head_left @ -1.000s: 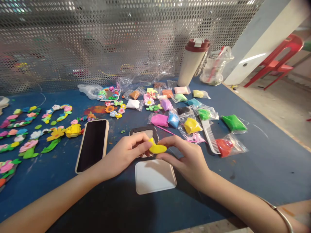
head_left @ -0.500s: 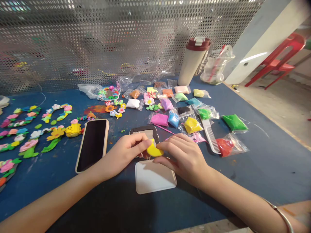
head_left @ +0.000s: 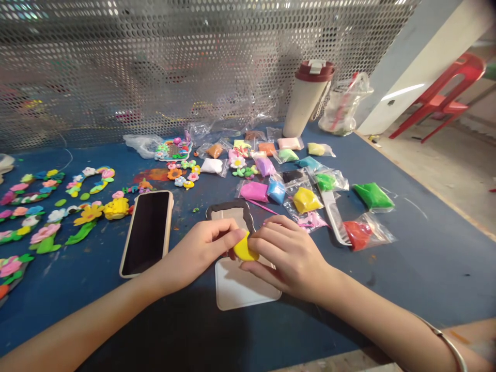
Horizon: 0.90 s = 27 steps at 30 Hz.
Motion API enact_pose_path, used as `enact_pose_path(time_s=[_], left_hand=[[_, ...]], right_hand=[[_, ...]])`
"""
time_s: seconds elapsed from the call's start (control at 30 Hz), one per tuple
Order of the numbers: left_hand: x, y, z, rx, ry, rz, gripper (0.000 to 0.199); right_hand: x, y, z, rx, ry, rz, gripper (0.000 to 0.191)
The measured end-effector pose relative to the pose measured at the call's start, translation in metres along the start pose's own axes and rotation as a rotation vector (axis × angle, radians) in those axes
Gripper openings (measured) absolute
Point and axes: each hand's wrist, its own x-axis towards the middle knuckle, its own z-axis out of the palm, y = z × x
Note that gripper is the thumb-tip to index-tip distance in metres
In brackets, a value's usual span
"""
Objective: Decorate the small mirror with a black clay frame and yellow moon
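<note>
The yellow clay piece (head_left: 246, 248) is above the white tray's (head_left: 246, 289) far edge, its long axis slanting from far left to near right; left (head_left: 237, 238) and right fingers (head_left: 253, 252) are pinching it.

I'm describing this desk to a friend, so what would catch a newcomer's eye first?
Probably the yellow clay pinched between the left hand and the right hand, near the middle. Then the colorful clay flowers spread over the table's left side, beyond the phone. At the back right, the tall cup with its dark red lid stands out too.
</note>
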Motion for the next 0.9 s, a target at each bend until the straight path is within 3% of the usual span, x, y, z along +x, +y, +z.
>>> enact_pose_path(time_s=[0.17, 0.4, 0.9], left_hand=[[-0.0004, -0.0004, -0.0003, 0.059, 0.036, -0.019, 0.035], [0.0022, 0.0049, -0.0033, -0.122, -0.001, -0.118, 0.038], [0.0023, 0.0008, -0.0002, -0.140, 0.007, -0.103, 0.036]], right_hand=[[0.0008, 0.0004, 0.0012, -0.001, 0.027, 0.023, 0.025], [0.0006, 0.0007, 0.0019, 0.064, 0.038, 0.051, 0.027], [-0.0004, 0.0009, 0.0055, 0.028, 0.062, 0.029, 0.026]])
